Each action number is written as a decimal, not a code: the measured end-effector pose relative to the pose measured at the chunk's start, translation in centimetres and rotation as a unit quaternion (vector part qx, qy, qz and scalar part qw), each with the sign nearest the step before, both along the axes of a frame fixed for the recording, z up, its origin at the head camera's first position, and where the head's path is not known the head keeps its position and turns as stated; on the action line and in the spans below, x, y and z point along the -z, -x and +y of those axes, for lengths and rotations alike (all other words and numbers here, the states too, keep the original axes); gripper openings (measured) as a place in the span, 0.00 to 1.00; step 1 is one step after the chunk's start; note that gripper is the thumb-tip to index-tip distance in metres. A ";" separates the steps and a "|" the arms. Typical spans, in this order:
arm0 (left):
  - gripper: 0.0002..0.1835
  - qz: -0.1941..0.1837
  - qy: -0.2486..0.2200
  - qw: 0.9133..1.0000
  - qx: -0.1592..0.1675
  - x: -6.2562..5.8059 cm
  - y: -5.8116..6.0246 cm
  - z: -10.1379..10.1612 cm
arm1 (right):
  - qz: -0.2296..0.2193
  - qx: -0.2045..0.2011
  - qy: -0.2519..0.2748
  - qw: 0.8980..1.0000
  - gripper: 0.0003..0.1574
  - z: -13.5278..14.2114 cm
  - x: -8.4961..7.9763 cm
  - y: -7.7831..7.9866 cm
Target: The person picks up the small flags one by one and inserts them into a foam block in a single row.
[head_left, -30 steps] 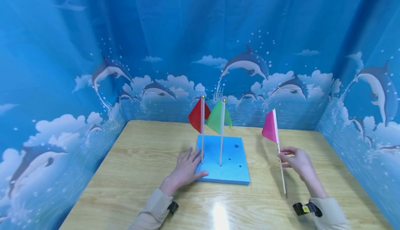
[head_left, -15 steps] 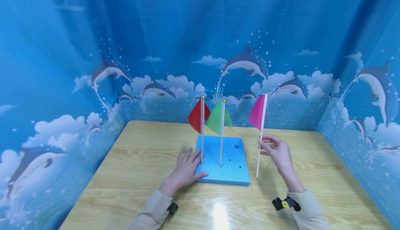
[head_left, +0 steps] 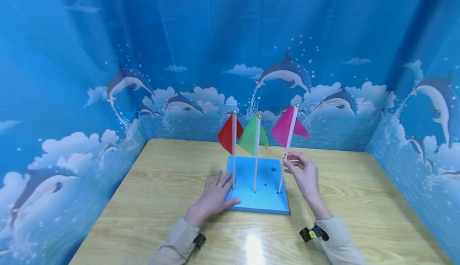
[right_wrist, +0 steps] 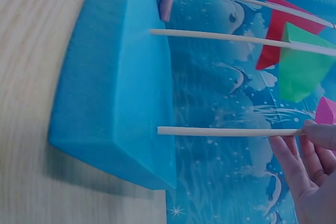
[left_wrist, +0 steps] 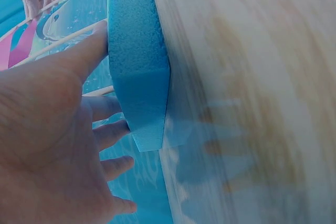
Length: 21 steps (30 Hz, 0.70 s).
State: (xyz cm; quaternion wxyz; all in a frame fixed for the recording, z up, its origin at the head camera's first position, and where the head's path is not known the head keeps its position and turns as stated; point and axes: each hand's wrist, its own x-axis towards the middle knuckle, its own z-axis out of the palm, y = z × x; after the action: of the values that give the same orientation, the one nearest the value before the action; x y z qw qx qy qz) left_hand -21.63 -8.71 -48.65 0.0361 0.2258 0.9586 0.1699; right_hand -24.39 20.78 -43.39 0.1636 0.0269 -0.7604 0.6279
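A blue foam board lies on the table, with a red flag and a green flag standing upright in it by thin sticks. My left hand rests with spread fingers on the board's left edge. Thumb and fingers of my right hand pinch the stick of a pink flag. The flag leans to the right, its stick's lower end at a hole near the board's front right. In the right wrist view that stick end shows at the board's face; whether it is inside cannot be told.
Two more holes show in the board, a larger hole at the back right and a small hole nearer the middle. The wooden table ends at a blue dolphin-print curtain behind and at both sides.
My right hand has carried the pink flag leftward from beside the board to over its right part, and the flag now tilts right. My left hand has stayed on the board.
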 end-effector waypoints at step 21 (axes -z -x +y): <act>0.44 -0.004 0.004 1.000 -0.008 0.0 0.0 0.2 | 0.009 -0.013 -0.045 0.999 0.13 -0.5 1.6 -0.3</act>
State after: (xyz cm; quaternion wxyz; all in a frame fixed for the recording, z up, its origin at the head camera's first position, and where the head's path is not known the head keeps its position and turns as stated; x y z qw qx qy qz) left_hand -21.60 -8.52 -48.61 0.0392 0.2174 0.9608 0.1673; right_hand -24.08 20.24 -44.98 0.1615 0.0499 -0.7861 0.5945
